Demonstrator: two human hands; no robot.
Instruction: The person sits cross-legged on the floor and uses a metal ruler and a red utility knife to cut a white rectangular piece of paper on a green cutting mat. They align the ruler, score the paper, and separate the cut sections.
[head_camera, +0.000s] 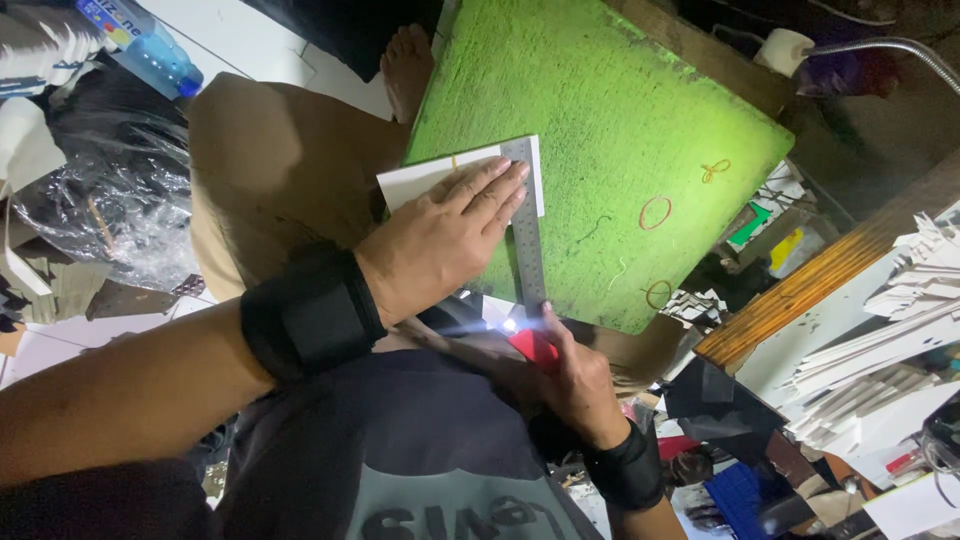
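Single head-worn view, looks steeply down and forward from above the person's chest, close range. Green cutting board (600, 150) fills upper centre; the person's lap and dark shirt sit nearer the camera than the board, a paper stack (880, 350) lies right of it, a plastic bag (100, 200) left of it. No second view

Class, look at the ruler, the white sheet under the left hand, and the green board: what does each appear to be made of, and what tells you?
Ruler: likely steel; grey, thin, with fine graduation marks and a bright glint at its near end.
White sheet: probably card or thick paper; flat, matt, with crisp straight edges.
Green board: a rigid slab with a rough, mottled green covering, worn and scored; its core cannot be told.
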